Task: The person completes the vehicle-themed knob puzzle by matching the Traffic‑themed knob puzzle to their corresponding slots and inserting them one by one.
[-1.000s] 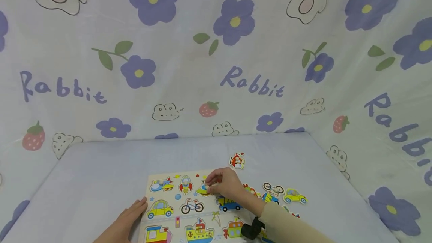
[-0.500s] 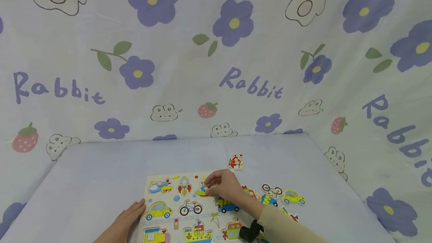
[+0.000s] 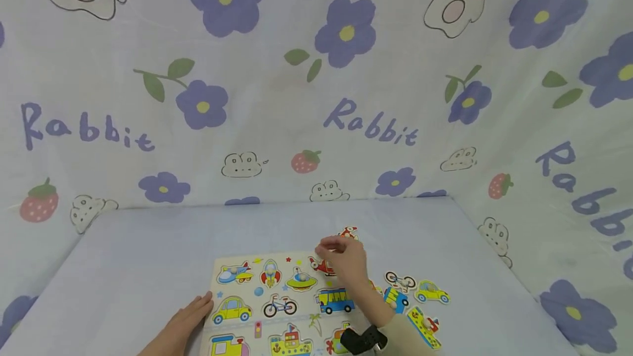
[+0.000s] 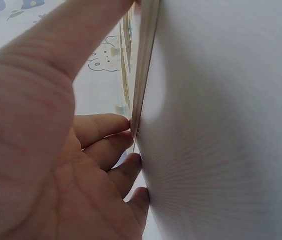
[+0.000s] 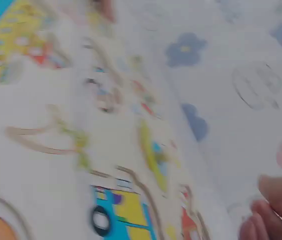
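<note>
In the head view, the puzzle board [image 3: 296, 318] lies at the near edge of the surface [image 3: 148, 257]. The right hand [image 3: 346, 262] hangs over the board's far right corner with its fingers loosely bent; nothing shows between them. Just past that corner, on the surface, lies the loose helicopter [image 3: 348, 232], partly covered by the hand, while the printed helicopter slot [image 3: 321, 266] shows beneath the fingers. Along the board's far edge sit the plane [image 3: 234, 273], the rocket [image 3: 270, 274] and the flying saucer [image 3: 301, 281], each with a knob. Off the board's right edge lie the loose bicycle [image 3: 400, 281], car [image 3: 432, 291], blue vehicle [image 3: 395, 299] and ship [image 3: 423, 326]. The left hand [image 3: 185, 317] rests at the board's left edge.

In the left wrist view, the fingers of that hand reach out, slightly apart, their tips against the board's side edge, seemingly to steady it.

The right wrist view is badly blurred: fingertips stand at the lower right corner, apart from the board's pictures, with no piece visible among them.

The far row appears to be the part in hand, the saucer seated and the helicopter next; that move would call for pinching the loose helicopter, probably by its knob, and turning it to match its slot
</note>
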`<state>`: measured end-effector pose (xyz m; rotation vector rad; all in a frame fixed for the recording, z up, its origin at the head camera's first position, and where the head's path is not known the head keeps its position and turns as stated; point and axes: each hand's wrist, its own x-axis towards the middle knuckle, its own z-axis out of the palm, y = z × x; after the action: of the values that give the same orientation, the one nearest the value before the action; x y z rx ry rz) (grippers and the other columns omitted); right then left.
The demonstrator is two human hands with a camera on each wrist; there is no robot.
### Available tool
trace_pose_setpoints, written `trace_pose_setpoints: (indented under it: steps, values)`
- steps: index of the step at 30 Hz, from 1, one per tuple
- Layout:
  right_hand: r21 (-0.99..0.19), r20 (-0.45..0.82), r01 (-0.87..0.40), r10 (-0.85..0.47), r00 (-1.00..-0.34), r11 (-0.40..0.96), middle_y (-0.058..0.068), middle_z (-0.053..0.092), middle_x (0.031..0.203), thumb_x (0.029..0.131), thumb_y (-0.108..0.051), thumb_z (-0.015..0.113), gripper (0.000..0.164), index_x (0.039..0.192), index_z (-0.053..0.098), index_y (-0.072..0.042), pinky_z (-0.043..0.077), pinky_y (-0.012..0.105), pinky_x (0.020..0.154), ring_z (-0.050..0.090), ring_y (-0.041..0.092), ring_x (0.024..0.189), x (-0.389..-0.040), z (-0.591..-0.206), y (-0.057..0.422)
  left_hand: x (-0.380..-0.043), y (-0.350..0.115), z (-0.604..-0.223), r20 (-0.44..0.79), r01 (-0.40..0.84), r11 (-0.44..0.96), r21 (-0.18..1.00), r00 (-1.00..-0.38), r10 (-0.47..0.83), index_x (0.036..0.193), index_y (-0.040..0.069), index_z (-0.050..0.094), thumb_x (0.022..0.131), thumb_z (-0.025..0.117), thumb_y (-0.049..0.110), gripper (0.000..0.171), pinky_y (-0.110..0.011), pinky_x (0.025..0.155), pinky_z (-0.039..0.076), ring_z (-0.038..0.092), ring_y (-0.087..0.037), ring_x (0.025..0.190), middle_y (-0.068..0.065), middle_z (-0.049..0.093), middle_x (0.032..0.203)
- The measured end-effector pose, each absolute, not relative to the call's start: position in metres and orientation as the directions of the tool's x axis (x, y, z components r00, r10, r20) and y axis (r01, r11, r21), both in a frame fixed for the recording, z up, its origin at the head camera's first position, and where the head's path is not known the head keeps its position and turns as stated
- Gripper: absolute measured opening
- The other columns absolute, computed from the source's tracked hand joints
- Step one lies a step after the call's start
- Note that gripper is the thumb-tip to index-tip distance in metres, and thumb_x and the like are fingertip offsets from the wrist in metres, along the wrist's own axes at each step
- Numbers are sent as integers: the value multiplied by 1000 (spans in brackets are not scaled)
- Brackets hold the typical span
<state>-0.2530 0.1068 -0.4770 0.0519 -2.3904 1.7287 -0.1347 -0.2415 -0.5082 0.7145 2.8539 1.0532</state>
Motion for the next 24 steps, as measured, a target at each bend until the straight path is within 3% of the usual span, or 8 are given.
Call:
trace_pose_setpoints:
  steps: [3, 6, 15, 17, 19, 24]
  values:
    - [-967, 201, -136, 315, -927, 217, 9, 73, 92, 84, -10, 80, 20, 100, 74, -1, 55, 22, 70, 69, 21, 86, -262, -474, 122, -134, -241, -507, 130, 400, 676, 619, -901, 415, 143, -8, 41, 68, 83, 59, 110, -71, 101, 27, 30, -52, 135, -25, 37, 150]
    - [-976, 185, -120, 410, -893, 180, 14, 73, 96, 83, -7, 80, 24, 103, 73, 3, 55, 20, 70, 69, 25, 90, -273, -476, 140, -134, -241, -507, 121, 395, 685, 612, -903, 412, 144, -7, 41, 67, 82, 62, 111, -70, 101, 28, 30, -51, 136, -23, 37, 151]
    - [-990, 47, 12, 420, -906, 138, 13, 73, 97, 84, -8, 79, 26, 107, 71, 1, 55, 36, 82, 68, 23, 92, -296, -485, 159, -133, -242, -507, 146, 416, 686, 597, -897, 417, 143, -7, 41, 67, 83, 61, 111, -70, 100, 30, 31, -50, 135, -23, 38, 150]
    - [-988, 46, 21, 423, -905, 152, 12, 73, 96, 84, -8, 80, 25, 106, 72, 0, 55, 36, 82, 68, 23, 91, -299, -487, 159, -133, -242, -507, 155, 425, 684, 592, -893, 422, 143, -8, 41, 68, 83, 60, 109, -70, 100, 30, 32, -51, 134, -24, 38, 150]
    - [-987, 43, 29, 424, -904, 161, 11, 73, 95, 84, -9, 80, 23, 104, 73, -1, 55, 35, 80, 68, 22, 90, -302, -490, 160, -133, -242, -508, 155, 421, 690, 589, -897, 414, 143, -6, 42, 67, 83, 61, 109, -59, 107, 29, 32, -48, 135, -21, 38, 150]
    - [-985, 37, 39, 424, -905, 168, 10, 73, 91, 81, -8, 82, 20, 99, 75, -2, 56, 33, 77, 68, 22, 86, -308, -497, 160, -132, -243, -508, 170, 418, 704, 574, -902, 397, 144, -4, 44, 66, 82, 64, 110, -56, 108, 29, 34, -44, 136, -17, 41, 150]
